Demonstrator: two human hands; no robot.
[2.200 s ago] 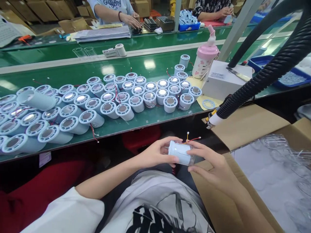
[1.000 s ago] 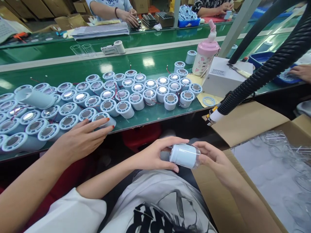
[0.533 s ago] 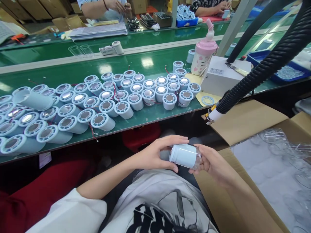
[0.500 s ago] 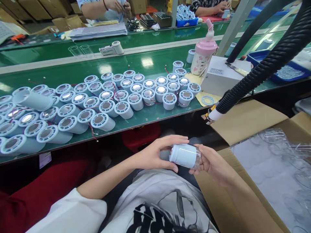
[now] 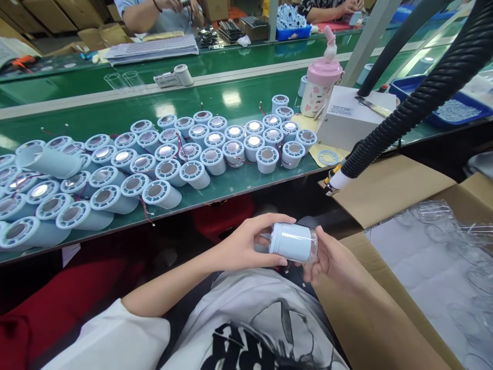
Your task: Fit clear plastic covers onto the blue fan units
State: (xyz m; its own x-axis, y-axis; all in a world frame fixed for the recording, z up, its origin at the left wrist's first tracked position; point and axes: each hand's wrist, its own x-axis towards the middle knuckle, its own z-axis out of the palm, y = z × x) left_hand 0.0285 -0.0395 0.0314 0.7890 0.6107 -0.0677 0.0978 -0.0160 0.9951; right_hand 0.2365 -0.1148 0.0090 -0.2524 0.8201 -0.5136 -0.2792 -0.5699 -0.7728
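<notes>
Both of my hands hold one pale blue cylinder (image 5: pixel 289 241) sideways over my lap, below the table edge. My left hand (image 5: pixel 246 245) wraps its left end, thumb on top. Around its right end sits a clear plastic cap (image 5: pixel 313 245), cupped by my right hand (image 5: pixel 332 259). Thin red wires hang under the cylinder. On the green conveyor table (image 5: pixel 239 185) in front stand several rows of like cylinders (image 5: pixel 194 172) with round metal tops.
A black corrugated hose (image 5: pixel 408 110) slants down from the upper right to a white nozzle near the table edge. An open cardboard box (image 5: pixel 389 190) with clear plastic parts (image 5: pixel 450 241) sits at my right. A pink bottle (image 5: pixel 320 85) and white box (image 5: pixel 356 121) stand beyond. Other people work across the belt.
A co-worker's hand that reached onto the cylinders at the left a second ago has gone. The cylinder in my hands has tilted slightly, and my right hand has closed more around its capped end.
</notes>
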